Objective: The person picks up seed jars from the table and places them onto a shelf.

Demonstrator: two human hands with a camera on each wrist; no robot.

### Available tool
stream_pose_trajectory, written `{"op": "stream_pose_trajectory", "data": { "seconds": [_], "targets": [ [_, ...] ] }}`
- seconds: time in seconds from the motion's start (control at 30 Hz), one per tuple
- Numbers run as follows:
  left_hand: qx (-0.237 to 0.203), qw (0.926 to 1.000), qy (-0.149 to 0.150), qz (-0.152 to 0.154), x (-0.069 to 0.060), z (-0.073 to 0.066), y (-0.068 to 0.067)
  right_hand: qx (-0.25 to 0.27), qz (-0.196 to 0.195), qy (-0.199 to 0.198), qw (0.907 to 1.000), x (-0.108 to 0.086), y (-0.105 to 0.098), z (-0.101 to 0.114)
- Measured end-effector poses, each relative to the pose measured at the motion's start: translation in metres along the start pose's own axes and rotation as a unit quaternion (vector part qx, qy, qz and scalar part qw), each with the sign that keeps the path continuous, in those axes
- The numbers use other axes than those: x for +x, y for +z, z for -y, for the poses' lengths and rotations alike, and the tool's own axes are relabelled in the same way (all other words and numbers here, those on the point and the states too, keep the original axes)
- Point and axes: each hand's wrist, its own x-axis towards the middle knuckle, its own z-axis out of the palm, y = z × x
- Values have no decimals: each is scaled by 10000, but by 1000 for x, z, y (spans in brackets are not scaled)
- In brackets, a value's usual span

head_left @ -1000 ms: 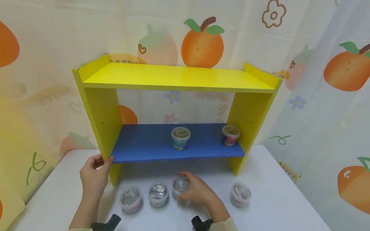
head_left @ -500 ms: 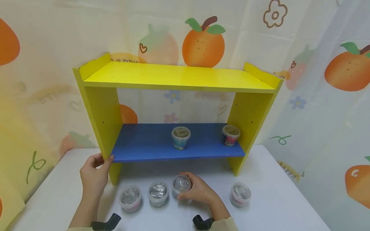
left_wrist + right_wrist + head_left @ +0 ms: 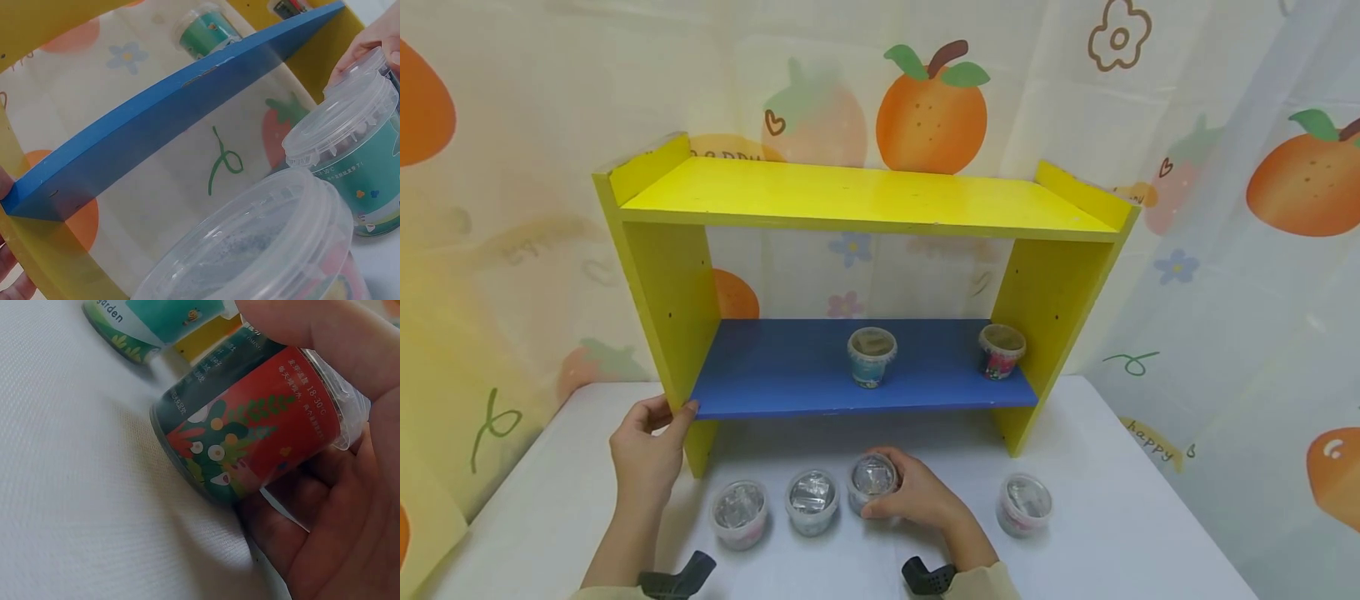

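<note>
The right hand grips a small lidded cup on the table in front of the shelf; in the right wrist view this cup shows a red and dark green label between thumb and fingers. The left hand holds the shelf's left side panel, its thumb at the front corner of the blue board. Left of the gripped cup stand two more lidded cups, a middle one and a left one. The left wrist view shows the middle cup with a teal label.
On the blue board stand a teal cup and, by the right panel, a pink-red cup. Another lidded cup is on the white table at the right. The yellow top board spans above; a printed curtain hangs behind.
Both hands keep their places and holds. The whole head view has shifted very slightly; no cup has visibly moved on the table or shelf.
</note>
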Motion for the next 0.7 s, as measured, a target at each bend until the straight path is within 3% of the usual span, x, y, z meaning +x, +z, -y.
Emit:
{"op": "stream_pose_trajectory", "data": {
  "seconds": [0.43,0.7],
  "targets": [
    [-33,9999,108,-74,2,5,-1,26,-56,-15,10000,1,5,1],
    [-110,9997,186,-72,2,4,1,289,-397,268,9984,0,3,9]
  ]
}}
